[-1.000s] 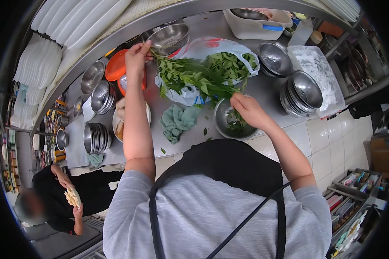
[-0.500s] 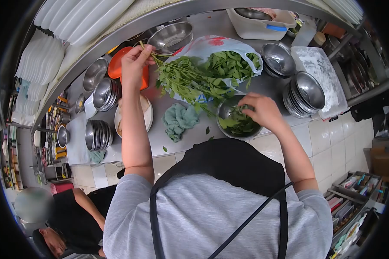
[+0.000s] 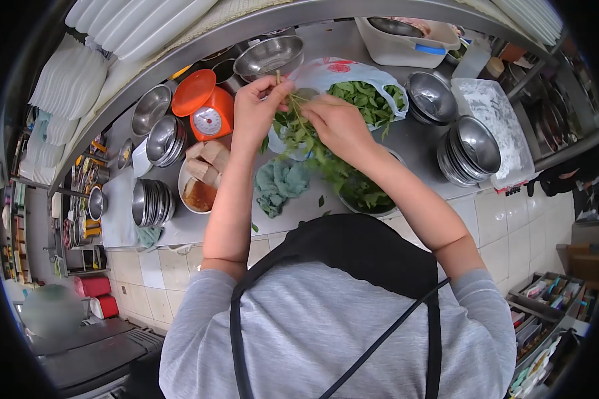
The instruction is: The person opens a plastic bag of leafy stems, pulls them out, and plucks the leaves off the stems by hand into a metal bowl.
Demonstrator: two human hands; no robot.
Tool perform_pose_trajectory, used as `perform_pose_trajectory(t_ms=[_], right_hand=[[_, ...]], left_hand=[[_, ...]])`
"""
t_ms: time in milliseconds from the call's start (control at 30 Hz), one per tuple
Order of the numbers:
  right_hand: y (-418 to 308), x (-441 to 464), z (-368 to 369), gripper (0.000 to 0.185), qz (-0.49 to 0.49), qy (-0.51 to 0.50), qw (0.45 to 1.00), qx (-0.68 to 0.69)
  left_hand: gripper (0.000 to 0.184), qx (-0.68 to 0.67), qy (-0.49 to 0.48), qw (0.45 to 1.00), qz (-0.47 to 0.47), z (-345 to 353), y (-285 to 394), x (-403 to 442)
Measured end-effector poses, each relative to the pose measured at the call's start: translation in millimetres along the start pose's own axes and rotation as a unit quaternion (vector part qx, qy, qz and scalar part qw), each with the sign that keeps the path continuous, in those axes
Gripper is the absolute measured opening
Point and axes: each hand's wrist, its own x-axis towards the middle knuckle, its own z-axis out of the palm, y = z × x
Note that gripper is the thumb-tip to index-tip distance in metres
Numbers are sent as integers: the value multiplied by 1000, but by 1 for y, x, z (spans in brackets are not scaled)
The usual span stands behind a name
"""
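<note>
My left hand [image 3: 255, 110] pinches the cut ends of a bunch of leafy green stems [image 3: 306, 141], which hang down toward me. Close beside it, my right hand [image 3: 343, 126] has its fingers closed on the same stems, just below the left fingers. Behind the hands lies a plastic bag [image 3: 323, 70] with more green leaves [image 3: 366, 100] in its mouth. Under my right forearm stands a metal bowl [image 3: 398, 158] with loose leaves in it, partly hidden. A crumpled green cloth [image 3: 281, 186] rests left of the bowl.
An orange scale [image 3: 213, 113] and a plate of pale and brown chunks [image 3: 205, 166] are on the left. Stacked metal bowls [image 3: 152, 203] stand at both sides. A white tub [image 3: 406, 50] is at the back. A shelf edge [image 3: 259, 21] crosses above the table.
My right hand has left the leaf bowl and come up to the stems. My left hand has moved right and slightly down with the bunch. The person at lower left is out of view.
</note>
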Motion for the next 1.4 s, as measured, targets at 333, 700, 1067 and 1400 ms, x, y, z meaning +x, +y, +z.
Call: perform_pose_trajectory(t_ms=[333,700,1067,1400], right_hand=[[4,-27,-31,13,101,-117,977,-147],[40,-93,-86,17,251,-58,966,13],[-21,-23,-29,10,13,-46,995,92],[1,8,11,12,-70,-31,996,54]], left_hand=[[22,-34,78,996,-22,-53,-38,25],[17,-56,46,995,-64,-104,-34,16],[15,-42,-24,998,38,-59,38,-9],[15,-77,-53,994,50,-41,32,-10]])
